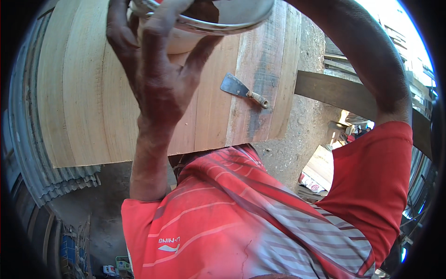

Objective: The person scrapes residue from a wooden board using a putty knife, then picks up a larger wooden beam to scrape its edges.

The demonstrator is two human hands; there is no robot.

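My left hand (153, 69) is raised close to the camera at the top of the head view, fingers wrapped around the side of a round metal bowl (227, 18) with a shiny rim. Only part of the bowl shows; its inside is hidden. My right forearm (371, 56) arcs up from the red sleeve toward the top edge, and its hand lies out of the picture. Below the bowl, a broad panel of joined wooden boards (83, 93) lies flat. A putty knife (241, 89) with a metal blade and wooden handle rests on it, far from both hands.
My red striped shirt (232, 218) fills the lower middle. Corrugated metal sheets (32, 158) lie along the left. A wooden beam (334, 90) crosses at the right above the dirt ground (297, 139). Small clutter sits at the lower left and right.
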